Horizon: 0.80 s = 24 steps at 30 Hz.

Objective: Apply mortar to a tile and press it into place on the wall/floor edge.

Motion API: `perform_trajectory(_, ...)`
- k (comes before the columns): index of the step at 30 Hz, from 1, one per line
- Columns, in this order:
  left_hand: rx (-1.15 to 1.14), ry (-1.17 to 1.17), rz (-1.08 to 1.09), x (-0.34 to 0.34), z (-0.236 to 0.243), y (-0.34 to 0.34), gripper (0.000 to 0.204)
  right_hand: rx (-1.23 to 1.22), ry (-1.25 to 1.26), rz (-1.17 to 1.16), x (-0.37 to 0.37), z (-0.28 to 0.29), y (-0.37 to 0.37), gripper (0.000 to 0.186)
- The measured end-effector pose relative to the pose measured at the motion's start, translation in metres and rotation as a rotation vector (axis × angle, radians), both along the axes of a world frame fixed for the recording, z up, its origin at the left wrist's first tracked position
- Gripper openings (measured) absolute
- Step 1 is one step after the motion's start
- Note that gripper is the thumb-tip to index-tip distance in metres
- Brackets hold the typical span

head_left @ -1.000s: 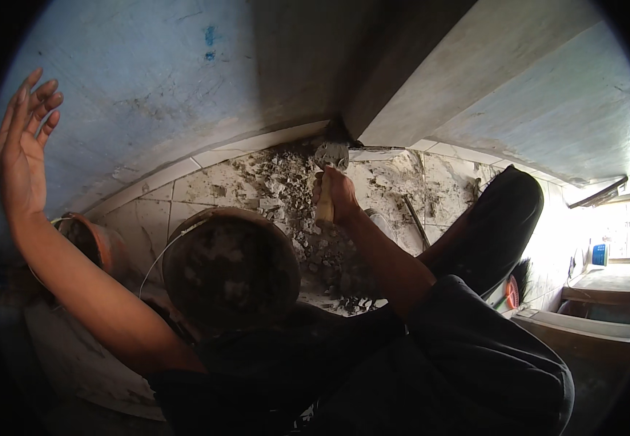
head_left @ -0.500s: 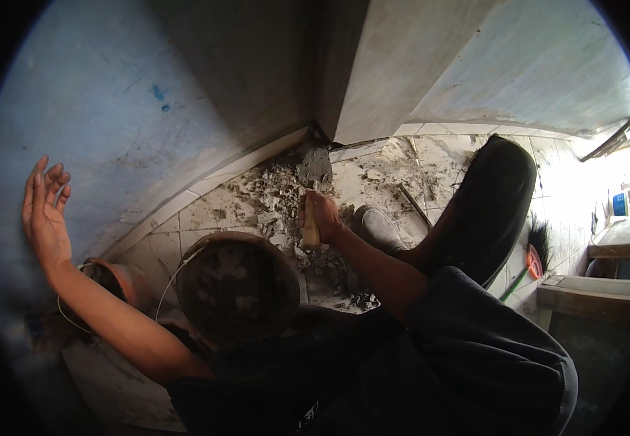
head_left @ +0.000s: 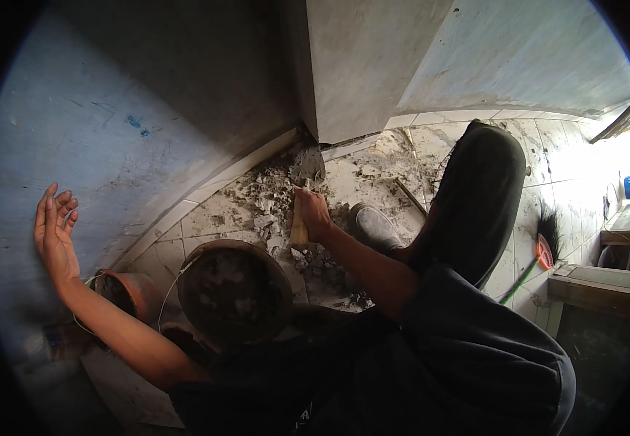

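My right hand point(head_left: 313, 214) is closed round the wooden handle of a trowel point(head_left: 307, 166). Its flat grey blade points away from me, over the rubble near the foot of the wall corner. Broken mortar and grey rubble point(head_left: 265, 207) lie on the tiles left of the blade and below it. My left hand point(head_left: 57, 232) is raised beside the pale blue wall, fingers apart and slightly curled, with nothing in it. Between my arms stands a large dark bucket point(head_left: 235, 291) with grey material inside. A smaller orange bucket point(head_left: 137, 292) is behind my left forearm, partly hidden.
A thin dark bar point(head_left: 411, 196) lies on the dusty tiles beside my shoe point(head_left: 374, 227). To the right are a broom point(head_left: 544, 251) with a green handle and a wooden-edged bench point(head_left: 602, 294). A pillar point(head_left: 351, 73) juts out at the wall corner.
The view has shifted slightly, so the wall corner sits further left. My right hand still grips the trowel at the rubble; my left hand appears slightly lower against the wall.
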<state>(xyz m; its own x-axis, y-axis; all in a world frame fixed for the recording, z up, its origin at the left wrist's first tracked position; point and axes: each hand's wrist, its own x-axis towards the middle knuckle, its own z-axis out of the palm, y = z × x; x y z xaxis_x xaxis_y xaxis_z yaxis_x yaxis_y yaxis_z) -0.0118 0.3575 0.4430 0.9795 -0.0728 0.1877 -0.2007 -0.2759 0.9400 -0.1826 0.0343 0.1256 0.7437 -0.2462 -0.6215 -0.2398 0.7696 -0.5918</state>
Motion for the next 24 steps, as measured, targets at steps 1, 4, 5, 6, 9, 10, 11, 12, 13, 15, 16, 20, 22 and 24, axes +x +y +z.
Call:
perform_trajectory(1, 0.01, -0.001, -0.003, 0.0, 0.001, -0.002, 0.039, 0.009, 0.009, -0.001, 0.003, 0.002, -0.002, 0.028)
perform_trajectory(4, 0.037, -0.007, -0.015, -0.001, 0.004, -0.008, 0.039, -0.024, 0.006, 0.046, 0.014, 0.005, -0.011, 0.029)
perform_trajectory(5, 0.042, -0.008, -0.02, -0.002, 0.004, -0.009, 0.038, -0.047, 0.0, 0.068, 0.017, 0.004, -0.013, 0.029)
perform_trajectory(6, 0.066, -0.027, -0.035, -0.002, 0.005, -0.011, 0.038, -0.061, -0.027, 0.101, 0.018, 0.002, -0.015, 0.028)
perform_trajectory(9, 0.062, -0.009, -0.059, -0.001, 0.005, -0.015, 0.038, -0.519, -0.188, 0.208, 0.013, -0.009, -0.014, 0.025)
perform_trajectory(10, 0.058, 0.004, -0.046, -0.001, 0.006, -0.015, 0.038, -0.95, -0.286, 0.244, 0.004, -0.013, -0.007, 0.024)
perform_trajectory(11, 0.062, 0.004, -0.048, -0.001, 0.006, -0.016, 0.038, -0.466, -0.24, 0.289, 0.002, -0.018, -0.006, 0.022)
perform_trajectory(12, 0.064, 0.003, -0.048, -0.001, 0.006, -0.016, 0.038, -0.018, -0.101, 0.257, -0.003, -0.023, -0.002, 0.02)
perform_trajectory(13, 0.062, -0.001, -0.047, -0.001, 0.007, -0.016, 0.038, 0.006, -0.06, 0.252, -0.005, -0.026, 0.001, 0.02)
perform_trajectory(15, 0.059, -0.013, -0.051, -0.001, 0.009, -0.015, 0.038, 0.053, 0.019, 0.244, -0.011, -0.03, 0.011, 0.02)
perform_trajectory(16, 0.05, -0.012, -0.034, -0.002, 0.01, -0.014, 0.038, 0.022, 0.055, 0.267, -0.012, -0.03, 0.013, 0.02)
perform_trajectory(20, 0.05, -0.009, 0.0, -0.004, 0.014, -0.014, 0.038, -0.034, 0.118, 0.285, -0.015, -0.021, 0.018, 0.026)
perform_trajectory(22, 0.065, -0.01, 0.017, -0.005, 0.016, -0.014, 0.038, -0.019, 0.125, 0.278, -0.018, -0.017, 0.019, 0.027)
perform_trajectory(24, 0.081, -0.013, 0.023, -0.006, 0.017, -0.015, 0.038, 0.013, 0.149, 0.289, -0.02, -0.017, 0.02, 0.027)
